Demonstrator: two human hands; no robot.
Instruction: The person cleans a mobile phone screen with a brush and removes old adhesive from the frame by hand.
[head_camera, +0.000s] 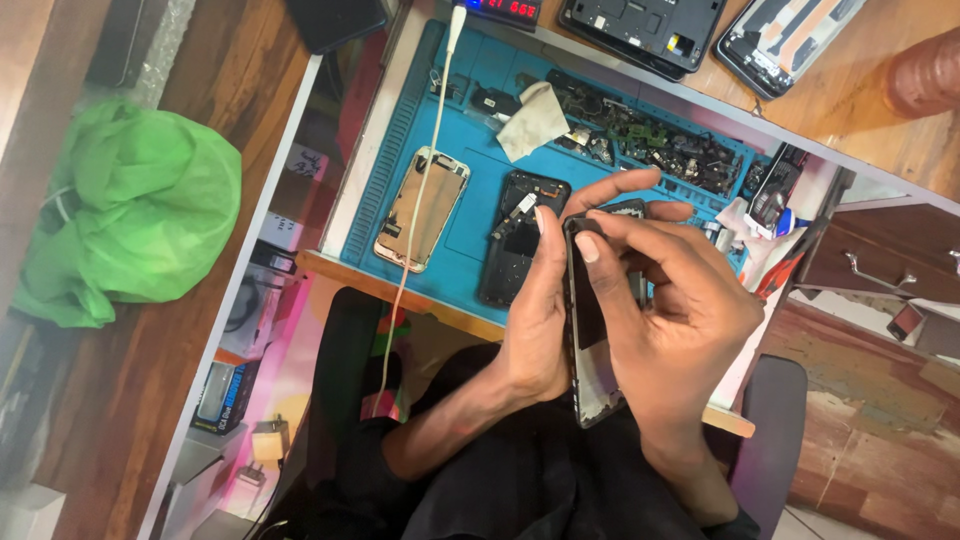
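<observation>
Both my hands hold a dark phone frame (590, 330) edge-on above the front edge of the blue work mat (470, 200). My left hand (535, 330) grips its left side with the thumb up at the top corner. My right hand (670, 310) wraps the right side, its thumb pressing the top edge and the index finger stretched out above. Just beyond my hands an opened black phone body (515, 245) lies on the mat. Left of that phone rests an opened phone with gold-coloured insides (425, 205), and a white cable (420, 190) runs over it.
A crumpled cloth (535, 120) and several small dark parts (660, 140) fill the mat's far trays. Two more opened phones (640, 25) (785, 35) lie on the wooden surface beyond. A green bag (125, 210) sits at the left. A drawer unit (880, 255) stands at the right.
</observation>
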